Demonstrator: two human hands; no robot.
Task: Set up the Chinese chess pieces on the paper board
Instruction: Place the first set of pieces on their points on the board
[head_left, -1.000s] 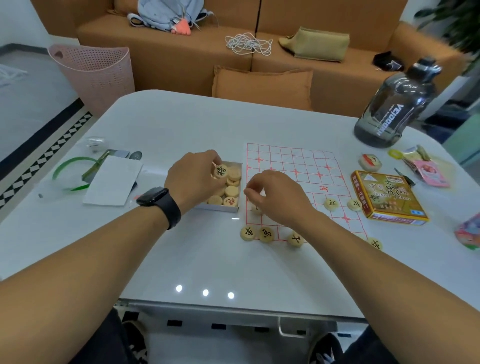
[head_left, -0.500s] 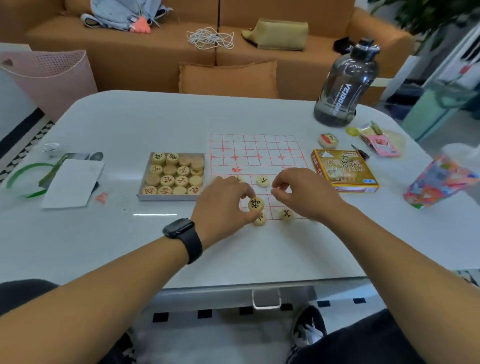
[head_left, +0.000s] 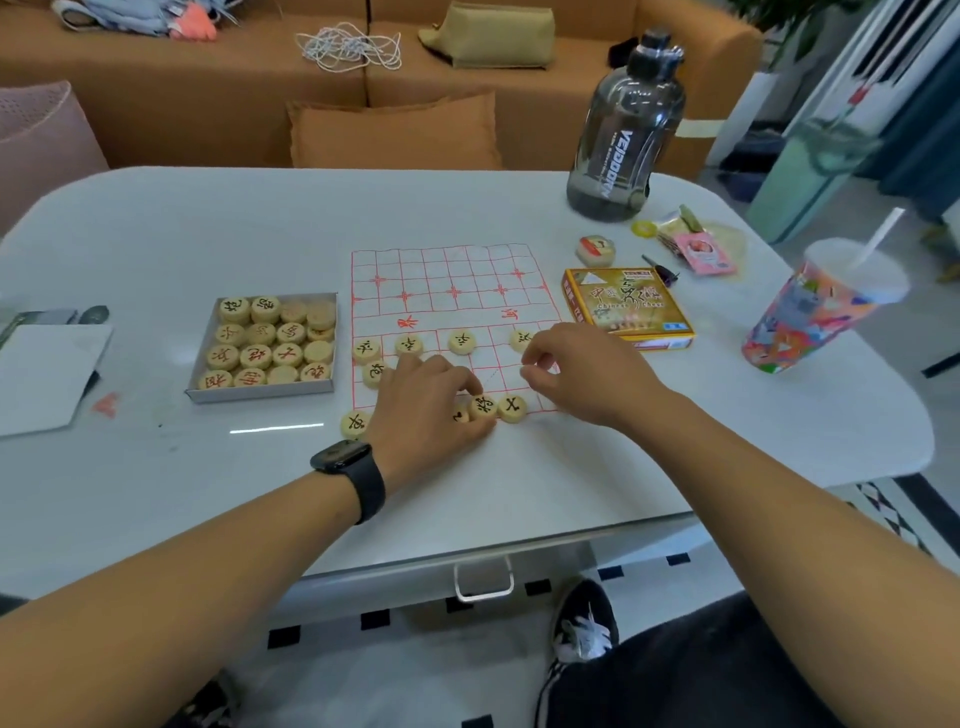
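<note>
My left hand (head_left: 426, 400) pinches a piece (head_left: 483, 407) on the board's (head_left: 447, 280) near row; my right hand (head_left: 582, 374), loosely curled, holds nothing. Black partly placed; red pieces remain in the tray (head_left: 260, 392).

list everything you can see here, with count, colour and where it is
paper board: 1, white with red grid, table centre
chess pieces on the board: at least 8 showing, pale wood with black marks, near rows
tray of pieces: 1, grey, left of the board, about 16 discs, red and black marks
game box: 1, gold, right of the board
water bottle: 1, smoky grey, far right of the table
cup with straw: 1, multicoloured, right edge
white paper: 1, left edge
table: 1, white
sofa: 1, orange, behind the table
left hand: 1, wrist in a black watch, fingers on a piece in the near row
right hand: 1, fingers curled over the board's right side
</note>
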